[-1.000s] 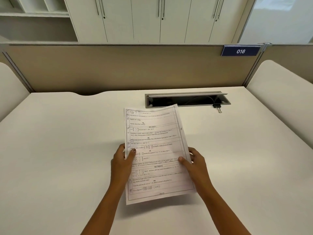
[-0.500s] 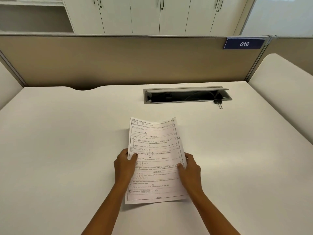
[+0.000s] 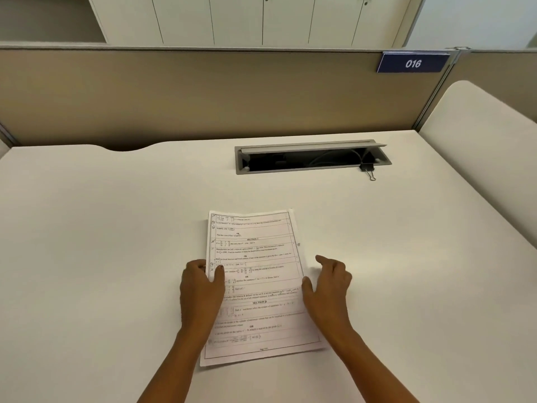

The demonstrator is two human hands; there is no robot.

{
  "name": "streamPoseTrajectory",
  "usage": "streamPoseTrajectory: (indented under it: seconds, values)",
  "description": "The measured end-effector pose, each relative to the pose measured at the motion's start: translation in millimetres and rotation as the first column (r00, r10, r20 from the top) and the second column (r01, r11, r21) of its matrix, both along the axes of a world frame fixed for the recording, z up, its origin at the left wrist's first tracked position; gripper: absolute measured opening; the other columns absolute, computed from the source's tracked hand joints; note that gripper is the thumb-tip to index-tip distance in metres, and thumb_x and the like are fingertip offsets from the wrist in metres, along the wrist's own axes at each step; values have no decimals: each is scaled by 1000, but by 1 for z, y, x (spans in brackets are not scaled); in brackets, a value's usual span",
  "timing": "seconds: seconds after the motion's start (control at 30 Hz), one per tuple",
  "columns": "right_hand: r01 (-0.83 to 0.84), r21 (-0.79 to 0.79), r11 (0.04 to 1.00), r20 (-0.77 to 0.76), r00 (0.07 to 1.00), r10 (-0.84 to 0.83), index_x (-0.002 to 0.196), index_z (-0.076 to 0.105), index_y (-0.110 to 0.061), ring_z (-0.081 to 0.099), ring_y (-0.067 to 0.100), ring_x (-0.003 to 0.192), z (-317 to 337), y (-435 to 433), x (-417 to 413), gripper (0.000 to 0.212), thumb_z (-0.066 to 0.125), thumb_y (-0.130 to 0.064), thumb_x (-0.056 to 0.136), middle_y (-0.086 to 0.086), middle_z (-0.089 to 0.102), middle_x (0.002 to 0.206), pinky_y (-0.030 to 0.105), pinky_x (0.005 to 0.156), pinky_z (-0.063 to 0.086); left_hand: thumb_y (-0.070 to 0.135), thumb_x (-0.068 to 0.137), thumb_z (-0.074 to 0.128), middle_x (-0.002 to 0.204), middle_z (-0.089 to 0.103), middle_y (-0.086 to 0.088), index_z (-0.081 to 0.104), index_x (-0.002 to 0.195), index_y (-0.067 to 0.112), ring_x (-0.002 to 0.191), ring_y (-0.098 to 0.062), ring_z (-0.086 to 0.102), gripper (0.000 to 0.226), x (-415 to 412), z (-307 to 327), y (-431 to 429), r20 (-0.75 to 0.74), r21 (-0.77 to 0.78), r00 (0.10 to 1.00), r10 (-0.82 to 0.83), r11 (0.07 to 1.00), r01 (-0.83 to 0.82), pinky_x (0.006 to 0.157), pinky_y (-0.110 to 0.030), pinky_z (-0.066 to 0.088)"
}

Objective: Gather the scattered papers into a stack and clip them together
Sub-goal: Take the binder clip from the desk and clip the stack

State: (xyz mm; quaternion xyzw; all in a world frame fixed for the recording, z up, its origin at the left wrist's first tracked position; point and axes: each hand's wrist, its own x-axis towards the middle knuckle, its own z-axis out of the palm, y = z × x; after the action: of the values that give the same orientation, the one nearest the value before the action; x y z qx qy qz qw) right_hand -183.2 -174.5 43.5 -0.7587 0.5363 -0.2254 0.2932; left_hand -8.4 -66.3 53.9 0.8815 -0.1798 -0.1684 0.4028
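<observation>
A stack of printed papers (image 3: 258, 286) lies flat on the white desk (image 3: 116, 242), roughly squared, with one sheet's edge peeking out at the top right. My left hand (image 3: 200, 289) holds the stack's left edge, thumb on top of the page. My right hand (image 3: 328, 283) is just off the right edge, fingers loosely bent and holding nothing. A black binder clip (image 3: 368, 169) lies at the far right, against the front rim of the cable tray.
A grey cable tray (image 3: 311, 157) with its lid raised is sunk into the desk at the back. A tan partition (image 3: 203, 91) with a blue "016" label (image 3: 412, 63) closes off the far side. Another white desk (image 3: 488, 146) adjoins on the right.
The papers went from tilted up in both hands to lying flat on the desk. My right hand has let go of the right edge and moved slightly outward.
</observation>
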Motion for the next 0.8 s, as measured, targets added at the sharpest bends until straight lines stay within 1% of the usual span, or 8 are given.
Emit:
streamPoseTrajectory:
  seconds: [0.07, 0.17, 0.23, 0.33, 0.4, 0.47, 0.57, 0.8]
  values:
    - [6, -34, 999, 44, 999, -4, 129, 45, -10, 34, 21, 117, -1, -14, -2, 47, 61, -7, 86, 9, 40, 128, 22, 91, 31, 27, 88, 62, 132, 49, -14, 46, 129, 8, 121, -30, 44, 48, -2, -1, -5, 165, 31, 986, -19, 999, 14, 96, -41, 40]
    - [23, -125, 992, 124, 992, -8, 127, 47, -10, 38, 17, 112, 2, -40, -4, 44, 59, -2, 86, 9, 43, 126, 17, 88, 30, 24, 89, 61, 147, 37, -8, 41, 137, 14, 139, -27, 27, 53, -5, 1, -22, 271, -61, 951, -151, 983, 174, 111, -46, 28]
    - [46, -191, 980, 166, 986, -14, 126, 48, -9, 39, 15, 109, 5, -64, -3, 43, 56, 3, 85, 9, 45, 124, 11, 87, 27, 27, 91, 58, 154, 28, -3, 36, 142, 15, 145, -23, 16, 57, -9, 3, -38, 347, -76, 902, -259, 950, 302, 116, -45, 19]
    - [104, -266, 958, 175, 983, -59, 128, 47, -7, 41, 21, 119, 9, -111, -1, 45, 52, 6, 85, 10, 46, 128, 18, 96, 33, 42, 94, 45, 158, 16, 2, 24, 148, 16, 147, -18, 3, 64, -22, 4, -70, 428, -7, 801, -419, 884, 467, 118, -38, 5]
    - [125, -284, 951, 142, 986, -87, 133, 44, -2, 38, 23, 127, 9, -145, 2, 48, 48, 8, 86, 13, 43, 135, 19, 102, 29, 48, 94, 36, 160, 5, 1, 13, 151, 14, 147, -16, -5, 69, -33, 0, -95, 441, 86, 716, -541, 819, 567, 117, -33, -5]
    - [121, -269, 955, 69, 992, -106, 139, 36, 3, 32, 26, 135, 8, -180, 6, 52, 45, 8, 88, 16, 36, 144, 23, 108, 26, 52, 95, 27, 160, -3, -2, 4, 151, 11, 147, -18, -8, 73, -43, -7, -122, 456, 233, 591, -666, 730, 643, 117, -34, -9]
    - [104, -236, 966, -50, 992, -119, 144, 26, 3, 21, 28, 143, 6, -226, 8, 57, 45, 5, 90, 18, 25, 153, 32, 115, 22, 59, 86, 5, 160, -3, -6, 3, 151, 9, 147, -22, -5, 82, -54, -16, -158, 468, 419, 400, -788, 596, 685, 116, -36, -11]
    - [127, -221, 967, -207, 963, -173, 148, 22, -10, 12, 27, 146, 0, -310, 6, 64, 48, 3, 91, 12, 14, 158, 38, 116, 22, 48, 99, 24, 160, -6, -7, -1, 150, 8, 147, -21, -8, 69, -63, -30, -215, 413, 485, 339, -845, 519, 704, 117, -35, -10]
